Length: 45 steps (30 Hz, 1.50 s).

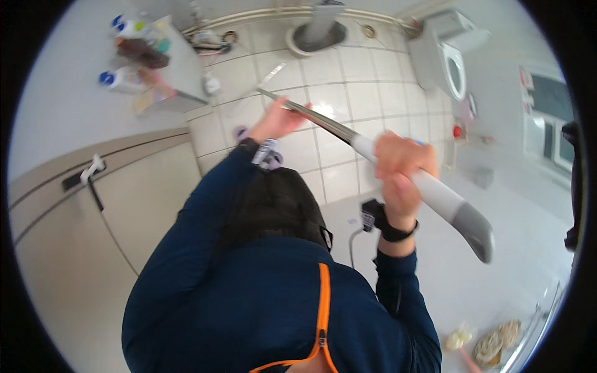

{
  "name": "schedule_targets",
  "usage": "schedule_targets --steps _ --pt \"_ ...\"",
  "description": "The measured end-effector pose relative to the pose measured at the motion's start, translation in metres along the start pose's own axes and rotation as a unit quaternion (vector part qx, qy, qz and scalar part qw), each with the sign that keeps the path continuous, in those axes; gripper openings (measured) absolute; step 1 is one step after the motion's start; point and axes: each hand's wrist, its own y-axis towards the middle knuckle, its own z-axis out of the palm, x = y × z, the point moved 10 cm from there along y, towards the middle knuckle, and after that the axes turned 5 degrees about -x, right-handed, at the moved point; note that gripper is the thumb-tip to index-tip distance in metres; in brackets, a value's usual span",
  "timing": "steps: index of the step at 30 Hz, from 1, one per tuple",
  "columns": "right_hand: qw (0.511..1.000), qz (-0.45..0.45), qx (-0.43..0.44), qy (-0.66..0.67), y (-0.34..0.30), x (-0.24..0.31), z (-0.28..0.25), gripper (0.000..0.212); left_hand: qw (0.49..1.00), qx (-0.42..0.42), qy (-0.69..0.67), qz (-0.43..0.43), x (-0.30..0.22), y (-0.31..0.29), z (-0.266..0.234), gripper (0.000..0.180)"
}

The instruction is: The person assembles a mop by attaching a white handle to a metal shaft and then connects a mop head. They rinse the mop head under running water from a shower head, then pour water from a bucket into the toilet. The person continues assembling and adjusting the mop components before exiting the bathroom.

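Note:
A long pole (333, 126) slants across the front of my body, with a metal shaft and a thick white-and-grey handle. My right hand (403, 165) is closed in a fist around the white part of the handle, and the grey, curved end sticks out beyond it at the lower right. Farther down the shaft, my left hand (281, 120) grips the metal with its fingers curled round it. A thin pale strip (272, 74) lies by the pole's far tip, low over the floor; I cannot tell how the two join. Dark bands circle both wrists.
White floor tiles (367, 99) spread below. A grey bucket-like vessel (317, 37) stands at the back, and a white toilet (451, 65) at the far right. Bottles (127, 79) crowd a white cabinet (180, 56) on the left, above a door handle (93, 171). Mop-like bundles (491, 345) lie lower right.

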Motion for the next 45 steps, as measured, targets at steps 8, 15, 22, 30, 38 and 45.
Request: schedule_targets --steps 8,15,22,30,38,45 --pt "0.985 -0.033 -0.169 0.029 0.024 0.02 -0.027 0.023 0.984 -0.04 -0.163 0.064 0.016 0.017 0.011 0.016" --pt "0.983 0.01 -0.091 0.156 0.066 -0.043 0.013 0.027 0.967 -0.008 -0.196 0.16 -0.075 -0.008 0.013 0.015" --pt "0.973 0.05 0.112 0.194 0.145 -0.077 0.087 0.028 0.92 0.066 -0.309 0.234 -0.147 -0.001 0.023 0.009" --pt "0.961 0.104 0.156 0.202 0.228 -0.127 0.135 0.028 0.907 0.087 -0.298 0.285 -0.208 0.016 0.043 0.011" --pt "0.984 0.147 0.051 0.085 0.267 -0.145 0.082 0.027 0.922 0.16 -0.285 0.208 -0.188 0.079 0.078 0.027" --pt "0.985 0.111 -0.08 0.105 0.215 -0.106 -0.008 0.025 0.951 0.078 -0.269 0.131 -0.11 0.082 0.074 0.02"
